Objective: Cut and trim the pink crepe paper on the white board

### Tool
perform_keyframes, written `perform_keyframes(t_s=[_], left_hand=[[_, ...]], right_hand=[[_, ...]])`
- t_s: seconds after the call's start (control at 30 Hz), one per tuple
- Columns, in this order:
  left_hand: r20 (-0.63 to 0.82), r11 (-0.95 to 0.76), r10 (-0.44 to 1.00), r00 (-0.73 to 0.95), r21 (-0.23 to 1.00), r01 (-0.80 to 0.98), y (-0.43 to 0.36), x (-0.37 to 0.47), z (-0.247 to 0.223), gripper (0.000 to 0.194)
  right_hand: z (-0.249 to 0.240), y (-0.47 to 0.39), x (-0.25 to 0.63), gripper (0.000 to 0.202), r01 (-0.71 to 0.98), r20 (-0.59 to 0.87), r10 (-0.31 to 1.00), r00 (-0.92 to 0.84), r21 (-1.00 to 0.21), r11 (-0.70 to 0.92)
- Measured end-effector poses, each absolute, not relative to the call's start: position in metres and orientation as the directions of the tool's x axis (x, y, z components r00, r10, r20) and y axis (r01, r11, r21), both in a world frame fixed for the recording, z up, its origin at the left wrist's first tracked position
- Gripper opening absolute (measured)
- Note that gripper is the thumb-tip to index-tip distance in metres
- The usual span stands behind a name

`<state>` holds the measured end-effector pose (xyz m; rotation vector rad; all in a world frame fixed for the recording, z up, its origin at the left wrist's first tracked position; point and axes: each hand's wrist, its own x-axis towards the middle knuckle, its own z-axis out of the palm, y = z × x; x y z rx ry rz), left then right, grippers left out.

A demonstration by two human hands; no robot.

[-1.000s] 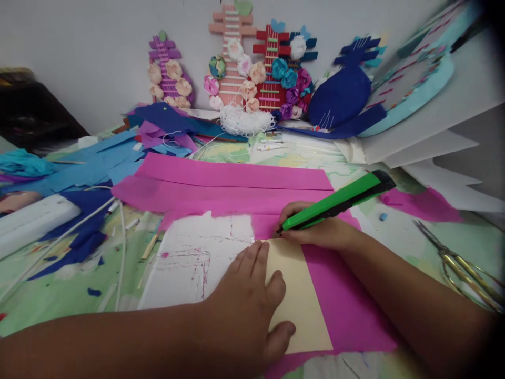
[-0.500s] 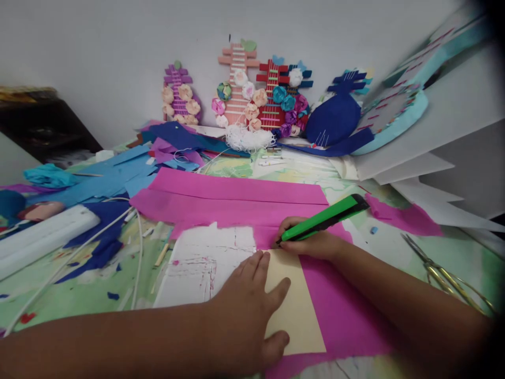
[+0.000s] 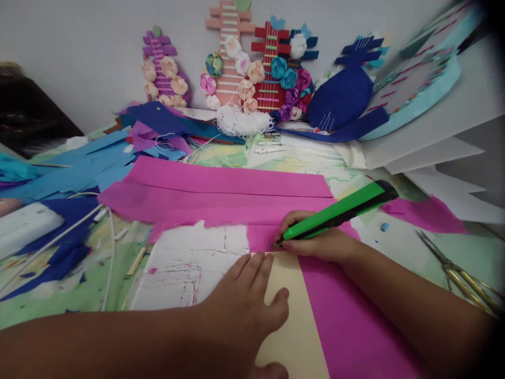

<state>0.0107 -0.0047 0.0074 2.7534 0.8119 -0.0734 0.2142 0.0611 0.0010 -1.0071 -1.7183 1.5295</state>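
My right hand is wrapped round a green and black utility knife, its tip down at the top edge of a cream card. The knife leans up to the right. My left hand lies flat with fingers spread, pressing on the cream card's left side. Under the card is a sheet of magenta paper, which shows to its right and above it. A white board with scored cut marks and pink traces lies just left of my left hand, partly covered by it.
Folded magenta strips lie beyond my hands. Gold-handled scissors rest at the right. A white cable and blue scraps are on the left. Flower-decorated paper instruments and white string stand by the wall.
The view has shifted closer and lower, so the instruments sit higher in the picture. Both hands keep nearly the same pose, and the knife tip stays at the card's top edge.
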Motion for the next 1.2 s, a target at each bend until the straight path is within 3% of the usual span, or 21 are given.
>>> perform_keyframes(t_s=[0.13,0.37,0.7,1.0,1.2], left_hand=[[-0.075,-0.836,0.506,0.859,0.202,0.510,-0.006,0.010,0.000,0.074],[-0.029,-0.847,0.500,0.865,0.192,0.496,-0.004,0.012,-0.010,0.058],[-0.091,-0.818,0.515,0.853,0.247,0.520,-0.005,0.010,0.001,0.069],[-0.103,-0.786,0.544,0.833,0.284,0.548,-0.004,0.010,0.005,0.070],[-0.115,-0.767,0.564,0.818,0.295,0.570,-0.002,0.010,0.008,0.065]], right_hand=[[0.000,0.061,0.216,0.015,0.181,-0.016,0.853,-0.522,-0.979,0.092],[-0.001,0.065,0.219,0.014,0.310,0.017,0.803,-0.596,-0.917,0.249],[0.001,0.061,0.223,0.013,0.233,-0.008,0.846,-0.533,-0.963,0.138],[0.000,0.064,0.222,0.013,0.309,-0.010,0.826,-0.563,-0.930,0.199],[0.002,0.061,0.225,0.013,0.226,-0.001,0.854,-0.520,-0.964,0.137]])
